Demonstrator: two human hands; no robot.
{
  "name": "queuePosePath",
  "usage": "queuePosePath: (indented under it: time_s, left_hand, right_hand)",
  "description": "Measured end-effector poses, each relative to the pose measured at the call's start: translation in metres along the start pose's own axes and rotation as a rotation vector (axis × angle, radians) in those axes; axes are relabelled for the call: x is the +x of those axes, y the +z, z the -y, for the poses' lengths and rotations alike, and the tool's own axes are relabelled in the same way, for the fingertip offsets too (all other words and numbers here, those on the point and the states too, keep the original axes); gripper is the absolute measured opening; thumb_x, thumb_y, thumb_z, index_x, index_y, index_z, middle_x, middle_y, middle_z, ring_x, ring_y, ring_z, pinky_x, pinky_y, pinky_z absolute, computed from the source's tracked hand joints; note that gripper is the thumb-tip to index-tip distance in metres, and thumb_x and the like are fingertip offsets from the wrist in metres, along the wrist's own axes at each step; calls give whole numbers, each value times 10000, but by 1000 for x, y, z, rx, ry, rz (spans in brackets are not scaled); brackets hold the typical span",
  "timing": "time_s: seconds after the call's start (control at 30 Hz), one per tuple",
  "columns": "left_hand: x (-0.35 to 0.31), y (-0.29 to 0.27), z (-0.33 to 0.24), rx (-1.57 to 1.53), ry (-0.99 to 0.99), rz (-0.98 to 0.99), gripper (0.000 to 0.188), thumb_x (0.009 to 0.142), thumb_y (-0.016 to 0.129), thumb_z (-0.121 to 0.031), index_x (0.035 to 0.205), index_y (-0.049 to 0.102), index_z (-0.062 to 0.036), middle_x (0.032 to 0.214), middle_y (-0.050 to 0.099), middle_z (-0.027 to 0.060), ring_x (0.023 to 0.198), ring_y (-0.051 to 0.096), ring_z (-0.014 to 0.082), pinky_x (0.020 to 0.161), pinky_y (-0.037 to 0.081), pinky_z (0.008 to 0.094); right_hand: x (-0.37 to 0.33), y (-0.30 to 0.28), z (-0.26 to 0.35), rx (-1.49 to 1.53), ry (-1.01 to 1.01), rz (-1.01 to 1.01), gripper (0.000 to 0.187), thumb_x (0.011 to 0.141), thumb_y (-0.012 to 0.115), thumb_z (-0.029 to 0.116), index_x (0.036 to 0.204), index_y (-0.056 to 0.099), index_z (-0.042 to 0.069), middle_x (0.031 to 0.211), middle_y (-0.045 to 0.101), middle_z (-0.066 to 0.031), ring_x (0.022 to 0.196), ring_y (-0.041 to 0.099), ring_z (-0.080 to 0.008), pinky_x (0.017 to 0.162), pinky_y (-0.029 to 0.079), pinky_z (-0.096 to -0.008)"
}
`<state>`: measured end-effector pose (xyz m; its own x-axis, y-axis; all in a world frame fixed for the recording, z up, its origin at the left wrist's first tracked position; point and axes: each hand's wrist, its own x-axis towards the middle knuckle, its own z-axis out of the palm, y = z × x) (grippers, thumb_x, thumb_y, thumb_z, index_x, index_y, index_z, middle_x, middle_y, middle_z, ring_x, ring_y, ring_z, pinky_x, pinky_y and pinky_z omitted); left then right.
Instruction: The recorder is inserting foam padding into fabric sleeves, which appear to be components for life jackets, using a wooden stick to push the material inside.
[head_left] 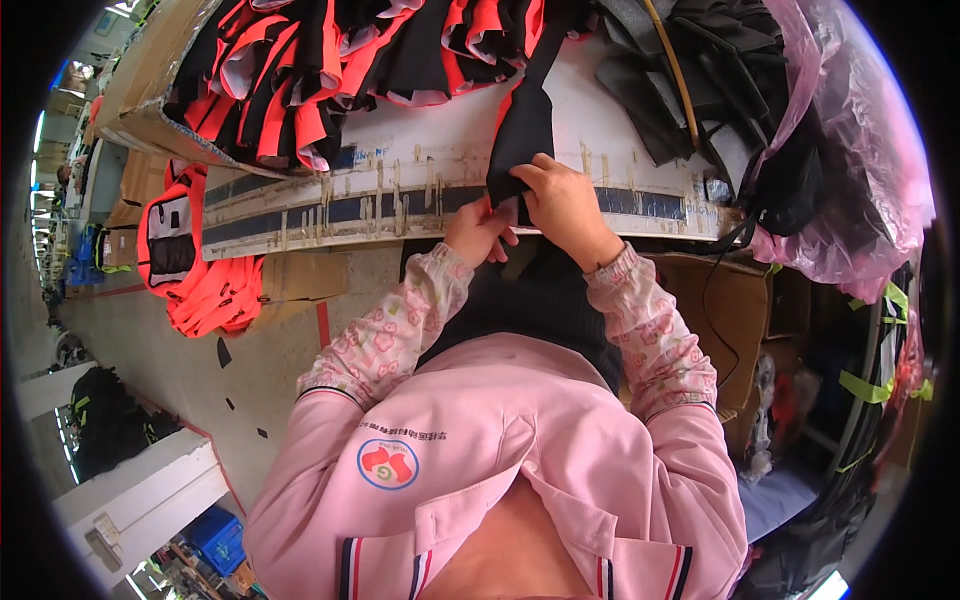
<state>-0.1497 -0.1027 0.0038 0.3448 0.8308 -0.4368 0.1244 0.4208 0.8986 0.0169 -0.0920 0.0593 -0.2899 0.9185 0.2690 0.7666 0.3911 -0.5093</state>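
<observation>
The near end of one long black strip (523, 130) is pinched by the thumb and finger of one right hand (562, 195), and its low corner is touched by one left hand (478, 230), whose fingertips are partly hidden, so whether they pinch cannot be told. From the fingers, the strip is stretched away over one white table (440, 130), its far end hard to make out. Beyond, one heap of black and red-orange pieces (280, 80), too jumbled to be counted, is cut off at the top.

A pink shirt (640, 475) bore striped trim (682, 572) and an oval emblem (388, 464); oversleeves (380, 325) were floral, legwear (530, 305) seemingly black.
</observation>
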Motion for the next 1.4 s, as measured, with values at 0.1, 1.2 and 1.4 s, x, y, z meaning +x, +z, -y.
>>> queuePosePath:
  time_s: [0.1,1.2,1.4]
  left_hand:
    - [0,-2,11,-96,-162,37,248,899,496,-240,968,554,-8,740,640,85,437,565,145,382,423,227]
    - [-153,-67,42,887,9,456,292,829,484,-313,997,566,-89,956,622,113,921,601,268,740,446,383]
    - [-155,-70,45,689,97,419,225,836,516,-264,923,574,-65,874,620,122,813,610,237,692,452,343]
  right_hand:
    - [-4,9,-5,110,-59,129,302,702,601,60,1004,619,45,902,582,-126,838,584,-323,730,485,-378]
    - [-115,-49,34,284,164,918,271,833,477,92,1062,567,-20,1002,586,-207,936,580,-342,878,459,-361]
    - [-117,-42,25,396,203,841,252,811,525,76,1040,574,-16,961,593,-186,913,593,-321,833,477,-340]
